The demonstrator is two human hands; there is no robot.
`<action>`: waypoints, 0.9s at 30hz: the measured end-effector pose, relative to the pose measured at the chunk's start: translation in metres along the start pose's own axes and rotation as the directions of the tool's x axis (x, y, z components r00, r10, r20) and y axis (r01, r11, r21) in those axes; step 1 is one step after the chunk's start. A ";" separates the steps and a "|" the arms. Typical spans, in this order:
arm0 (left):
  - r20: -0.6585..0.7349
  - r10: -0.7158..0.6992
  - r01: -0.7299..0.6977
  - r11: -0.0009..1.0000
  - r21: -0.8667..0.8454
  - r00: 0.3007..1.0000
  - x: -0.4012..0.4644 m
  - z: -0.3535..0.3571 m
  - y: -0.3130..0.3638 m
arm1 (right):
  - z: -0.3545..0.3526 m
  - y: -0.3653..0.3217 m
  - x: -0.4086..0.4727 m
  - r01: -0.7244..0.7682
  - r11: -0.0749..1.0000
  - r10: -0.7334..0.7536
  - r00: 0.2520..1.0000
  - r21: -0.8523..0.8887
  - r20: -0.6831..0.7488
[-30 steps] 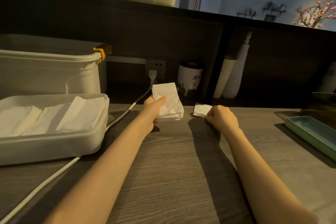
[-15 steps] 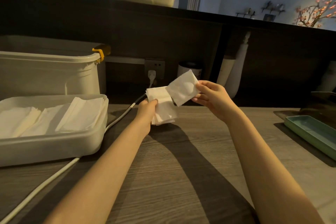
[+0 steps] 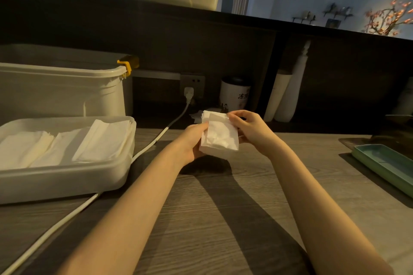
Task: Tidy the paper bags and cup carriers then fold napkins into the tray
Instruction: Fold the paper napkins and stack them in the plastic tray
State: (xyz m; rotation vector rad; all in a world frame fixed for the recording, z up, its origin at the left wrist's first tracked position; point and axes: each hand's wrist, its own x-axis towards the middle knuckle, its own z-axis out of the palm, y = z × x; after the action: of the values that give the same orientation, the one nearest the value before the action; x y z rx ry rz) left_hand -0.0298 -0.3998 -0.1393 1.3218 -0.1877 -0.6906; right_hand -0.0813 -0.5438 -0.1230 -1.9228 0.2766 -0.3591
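White, soft napkins (image 3: 220,138) sit as a small stack above the counter's (image 3: 223,219) far edge, the left hand (image 3: 193,140) gripping their left side, the right hand (image 3: 250,130) pinching the top sheet's upper corner. Featherlight and limp, they probably slide apart easily; clamp the whole stack by opposite edges before carrying it to the tray (image 3: 67,181).

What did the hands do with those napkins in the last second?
The right hand picked a single napkin off the counter and brought it left onto the napkin stack held by the left hand; both now grip it. The white tray with its folded napkins stayed put.
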 end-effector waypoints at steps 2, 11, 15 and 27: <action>-0.015 -0.011 0.012 1.000 0.014 1.000 0.000 -0.001 -0.001 | 0.002 0.000 0.000 -0.052 0.998 0.052 0.999 0.032 0.007; 0.022 -0.029 0.028 0.998 0.057 0.999 0.003 -0.004 -0.002 | 0.002 0.003 0.002 -0.021 0.999 0.021 1.000 -0.047 -0.001; 0.015 0.069 -0.070 0.965 0.254 0.998 0.003 -0.003 -0.005 | 0.006 0.004 0.004 0.008 0.997 -0.010 1.000 -0.083 -0.015; -0.296 0.280 -0.235 0.955 0.178 0.913 0.004 -0.033 0.013 | 0.012 0.016 0.011 0.114 0.953 -0.156 0.979 -0.281 -0.132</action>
State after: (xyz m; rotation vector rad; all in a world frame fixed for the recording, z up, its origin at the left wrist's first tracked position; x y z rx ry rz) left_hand -0.0054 -0.3744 -0.1373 1.4906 -0.1468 -0.2358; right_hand -0.0669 -0.5430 -0.1411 -2.1957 0.3082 -0.5874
